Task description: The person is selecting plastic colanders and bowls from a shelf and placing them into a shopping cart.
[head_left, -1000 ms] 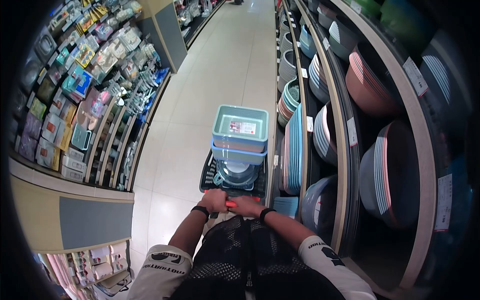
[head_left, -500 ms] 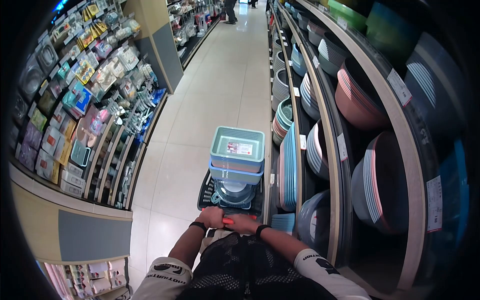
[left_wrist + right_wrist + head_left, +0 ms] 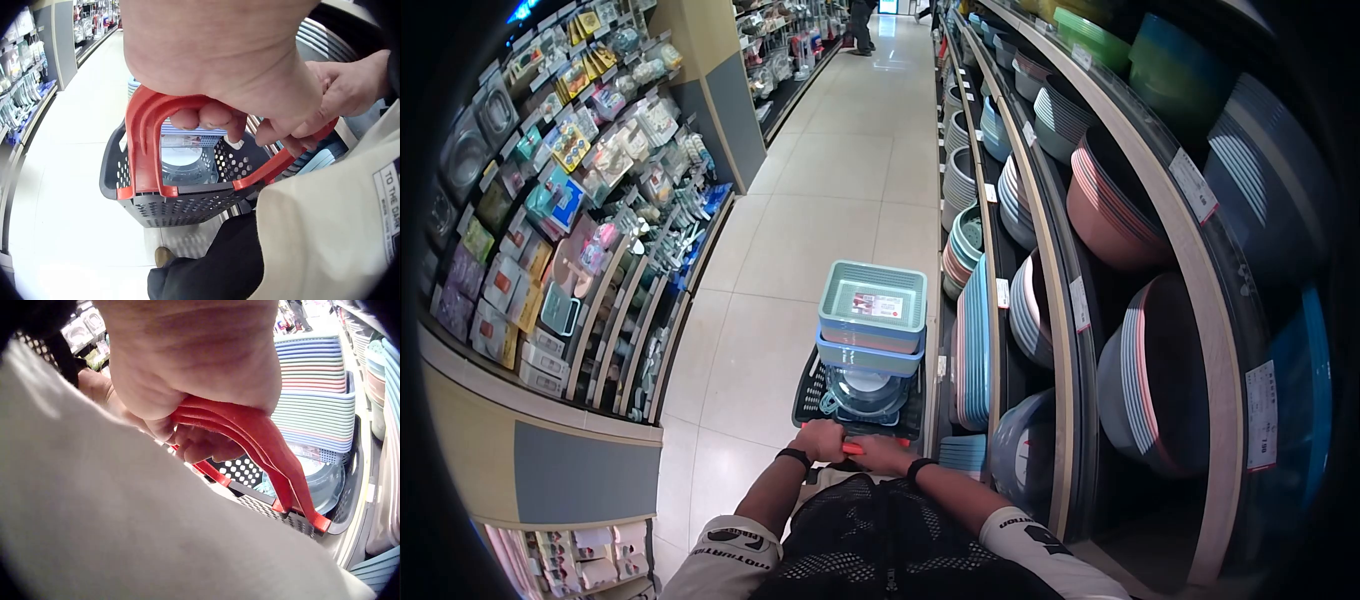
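A dark perforated shopping basket (image 3: 181,209) has a red handle (image 3: 145,144). My left hand (image 3: 820,440) grips the handle, its fingertips curled under the bar in the left wrist view. Beside it my right hand (image 3: 882,455) holds the same handle, fingers wrapped beneath it in the right wrist view. A tall stack of rectangular plastic baskets (image 3: 873,300), pale green on top with a label and blue lower down, rises out of the basket. Below the stack, nearer the handle, lies a clear bluish round container (image 3: 865,390).
Shelves of stacked basins (image 3: 1115,200) run close along the right. A rack of packaged kitchen goods (image 3: 580,200) and its low cabinet (image 3: 590,475) line the left. Between them runs a tiled aisle floor (image 3: 800,200); a person's legs (image 3: 862,25) show far ahead.
In the head view, the basket, its load and both hands sit lower in the picture than a second ago, and more of the far aisle shows. Both hands keep hold of the handle.
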`<action>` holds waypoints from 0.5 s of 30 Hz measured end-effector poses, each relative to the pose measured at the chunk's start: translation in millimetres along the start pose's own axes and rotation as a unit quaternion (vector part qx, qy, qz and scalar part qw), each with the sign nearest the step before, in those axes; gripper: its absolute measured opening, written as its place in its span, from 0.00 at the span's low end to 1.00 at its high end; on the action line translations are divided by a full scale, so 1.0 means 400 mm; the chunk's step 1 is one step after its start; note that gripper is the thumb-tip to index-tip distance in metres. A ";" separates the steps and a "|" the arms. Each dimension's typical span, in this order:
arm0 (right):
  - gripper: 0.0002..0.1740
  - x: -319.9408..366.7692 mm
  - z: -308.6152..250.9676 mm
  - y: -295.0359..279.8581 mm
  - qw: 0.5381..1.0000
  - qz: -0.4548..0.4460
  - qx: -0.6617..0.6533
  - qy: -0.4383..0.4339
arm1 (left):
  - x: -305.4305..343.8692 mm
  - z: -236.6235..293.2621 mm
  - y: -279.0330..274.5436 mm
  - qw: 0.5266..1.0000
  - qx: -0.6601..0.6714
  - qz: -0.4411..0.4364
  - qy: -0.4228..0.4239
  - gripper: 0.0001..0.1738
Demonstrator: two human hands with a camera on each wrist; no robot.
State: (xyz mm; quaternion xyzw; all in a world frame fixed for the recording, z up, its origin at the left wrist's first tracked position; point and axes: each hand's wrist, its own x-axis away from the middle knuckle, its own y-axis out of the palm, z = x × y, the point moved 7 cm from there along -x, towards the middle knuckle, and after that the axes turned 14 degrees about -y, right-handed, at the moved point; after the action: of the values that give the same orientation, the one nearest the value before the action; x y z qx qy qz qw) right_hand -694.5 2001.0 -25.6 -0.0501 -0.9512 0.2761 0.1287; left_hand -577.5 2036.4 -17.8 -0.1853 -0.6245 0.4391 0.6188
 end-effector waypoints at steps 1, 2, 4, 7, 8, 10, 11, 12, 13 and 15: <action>0.24 0.000 -0.002 -0.001 1.000 0.006 0.002 -0.007 | -0.010 -0.006 0.011 1.000 0.002 0.015 0.008 0.21; 0.24 0.001 0.001 0.001 1.000 0.006 0.000 -0.006 | -0.014 -0.007 0.012 0.999 0.005 0.030 0.016 0.24; 0.22 0.000 0.001 0.000 0.999 0.024 0.008 -0.021 | -0.025 -0.012 0.025 0.999 0.001 0.033 0.021 0.23; 0.21 -0.002 0.010 0.004 0.999 0.034 0.016 -0.032 | -0.031 -0.012 0.029 0.999 -0.005 0.040 0.026 0.21; 0.21 -0.002 0.008 0.003 0.999 0.034 0.014 -0.031 | -0.031 -0.011 0.027 0.999 -0.008 0.044 0.026 0.20; 0.21 -0.002 0.006 -0.002 0.999 0.038 0.018 -0.031 | -0.030 -0.010 0.024 0.999 -0.008 0.042 0.028 0.19; 0.21 -0.001 0.003 -0.006 0.999 0.039 0.017 -0.031 | -0.027 -0.007 0.017 0.999 -0.008 0.040 0.030 0.19; 0.21 0.000 -0.001 -0.011 0.999 0.036 0.014 -0.029 | -0.025 -0.004 0.010 0.999 -0.008 0.039 0.030 0.19; 0.21 0.001 -0.004 -0.014 0.999 0.033 0.011 -0.027 | -0.022 -0.002 0.003 0.999 -0.008 0.036 0.030 0.18; 0.22 -0.005 0.010 -0.014 0.998 0.043 0.008 -0.036 | -0.028 -0.002 0.000 0.999 -0.008 0.030 0.029 0.18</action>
State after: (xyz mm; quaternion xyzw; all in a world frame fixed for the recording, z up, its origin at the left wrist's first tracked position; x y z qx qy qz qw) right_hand -693.9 1994.0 -26.5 -0.0797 -0.9500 0.2903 0.0830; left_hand -575.2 2028.2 -24.8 -0.2219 -0.6038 0.4470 0.6215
